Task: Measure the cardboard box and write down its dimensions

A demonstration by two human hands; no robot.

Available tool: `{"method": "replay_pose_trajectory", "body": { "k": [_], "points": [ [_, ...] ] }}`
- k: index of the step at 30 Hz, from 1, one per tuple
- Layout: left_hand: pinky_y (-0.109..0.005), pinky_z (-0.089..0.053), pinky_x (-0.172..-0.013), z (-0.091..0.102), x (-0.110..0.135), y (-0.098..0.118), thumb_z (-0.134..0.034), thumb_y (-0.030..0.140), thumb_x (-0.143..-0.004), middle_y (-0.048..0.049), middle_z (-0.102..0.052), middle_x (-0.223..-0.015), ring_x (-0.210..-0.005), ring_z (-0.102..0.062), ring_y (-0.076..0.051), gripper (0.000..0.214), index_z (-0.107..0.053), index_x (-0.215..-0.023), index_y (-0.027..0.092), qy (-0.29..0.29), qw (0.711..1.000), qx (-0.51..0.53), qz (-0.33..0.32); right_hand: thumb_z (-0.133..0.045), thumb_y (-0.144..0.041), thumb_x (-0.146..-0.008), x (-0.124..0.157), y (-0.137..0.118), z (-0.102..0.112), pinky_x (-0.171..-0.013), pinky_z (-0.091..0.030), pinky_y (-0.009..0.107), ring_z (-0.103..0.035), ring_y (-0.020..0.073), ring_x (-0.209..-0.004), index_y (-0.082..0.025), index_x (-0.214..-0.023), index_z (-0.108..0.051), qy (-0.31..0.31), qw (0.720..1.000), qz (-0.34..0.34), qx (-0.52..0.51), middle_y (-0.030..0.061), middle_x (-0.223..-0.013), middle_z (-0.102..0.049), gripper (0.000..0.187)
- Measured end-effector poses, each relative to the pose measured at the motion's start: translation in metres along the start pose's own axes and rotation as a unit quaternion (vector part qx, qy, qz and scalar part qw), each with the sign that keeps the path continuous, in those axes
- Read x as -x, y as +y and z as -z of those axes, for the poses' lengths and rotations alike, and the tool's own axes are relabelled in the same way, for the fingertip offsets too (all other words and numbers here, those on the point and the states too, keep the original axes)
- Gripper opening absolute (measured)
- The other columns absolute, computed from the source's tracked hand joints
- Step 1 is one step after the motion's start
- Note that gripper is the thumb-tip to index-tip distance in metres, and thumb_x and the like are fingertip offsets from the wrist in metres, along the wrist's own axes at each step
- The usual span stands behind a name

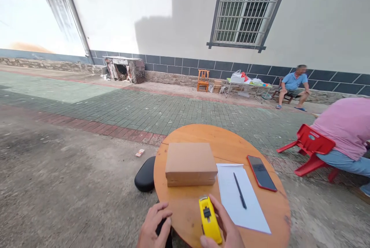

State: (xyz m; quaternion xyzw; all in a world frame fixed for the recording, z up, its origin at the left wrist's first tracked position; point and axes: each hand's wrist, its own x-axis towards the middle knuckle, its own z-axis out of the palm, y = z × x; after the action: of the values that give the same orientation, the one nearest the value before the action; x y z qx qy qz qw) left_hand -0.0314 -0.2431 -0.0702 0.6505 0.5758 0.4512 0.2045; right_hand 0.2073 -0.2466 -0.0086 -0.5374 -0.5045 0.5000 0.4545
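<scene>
A yellow tape measure (210, 221) with a black slide button is in my right hand (227, 226), held between thumb and fingers over the near side of the round wooden table (185, 209). My left hand (156, 226) is at the table's near left edge, its fingers apart and nothing in them. Just beyond the tape measure sits a closed brown cardboard box (190, 163). White paper sheets (231, 194) lie to its right, and a black pen (239, 191) rests on them.
A phone with a red case (262, 173) lies at the table's right. Beyond it, a person in pink (343, 124) sits on a red plastic chair (315, 140). A black rounded seat (145, 174) stands left of the table. Another person (295, 82) sits by the wall.
</scene>
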Motion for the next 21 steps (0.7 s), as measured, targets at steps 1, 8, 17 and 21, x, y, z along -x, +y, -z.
{"method": "replay_pose_trajectory", "body": {
  "k": [1, 8, 17, 21],
  "points": [
    [-0.034, -0.056, -0.089, 0.000, 0.000, -0.002, -0.053, 0.040, -0.090, -0.0117, -0.068, -0.110, -0.105, -0.065, -0.024, 0.027, -0.074, -0.091, 0.025, 0.005, 1.000, -0.001, 0.004, -0.080, -0.037, -0.058, -0.004, -0.008, 0.000, -0.097, -0.047, 0.033, -0.059, 0.0303, -0.120, -0.017, -0.138, -0.052, 0.001, 1.000, 0.013, 0.012, 0.0141, -0.134, -0.061, 0.086],
    [-0.042, -0.055, -0.092, -0.022, -0.017, -0.001, -0.052, 0.039, -0.085, -0.0130, -0.068, -0.112, -0.107, -0.064, -0.027, 0.029, -0.073, -0.095, 0.022, 0.067, 0.995, 0.054, 0.041, -0.077, -0.037, -0.062, -0.027, -0.042, -0.008, -0.101, -0.045, 0.038, -0.058, 0.0297, -0.118, -0.020, -0.138, -0.052, 0.023, 0.997, 0.031, 0.074, 0.0131, -0.137, -0.058, 0.082],
    [-0.047, -0.051, -0.096, -0.052, -0.037, 0.003, -0.051, 0.032, -0.080, -0.0123, -0.065, -0.119, -0.112, -0.061, -0.028, 0.039, -0.063, -0.115, 0.018, 0.058, 0.982, 0.142, 0.112, -0.073, -0.026, -0.062, -0.036, -0.069, -0.017, -0.101, -0.045, 0.034, -0.058, 0.0272, -0.119, -0.024, -0.135, -0.054, 0.056, 0.980, 0.057, 0.183, 0.0068, -0.134, -0.061, 0.075],
    [-0.046, -0.051, -0.094, -0.065, -0.030, -0.006, -0.049, 0.031, -0.082, -0.0137, -0.063, -0.122, -0.112, -0.060, -0.028, 0.042, -0.060, -0.120, 0.016, 0.089, 0.977, 0.155, 0.120, -0.072, -0.026, -0.064, -0.048, -0.078, -0.017, -0.102, -0.044, 0.036, -0.059, 0.0269, -0.118, -0.025, -0.136, -0.053, 0.066, 0.970, 0.063, 0.227, 0.0057, -0.132, -0.063, 0.074]
  ]
}}
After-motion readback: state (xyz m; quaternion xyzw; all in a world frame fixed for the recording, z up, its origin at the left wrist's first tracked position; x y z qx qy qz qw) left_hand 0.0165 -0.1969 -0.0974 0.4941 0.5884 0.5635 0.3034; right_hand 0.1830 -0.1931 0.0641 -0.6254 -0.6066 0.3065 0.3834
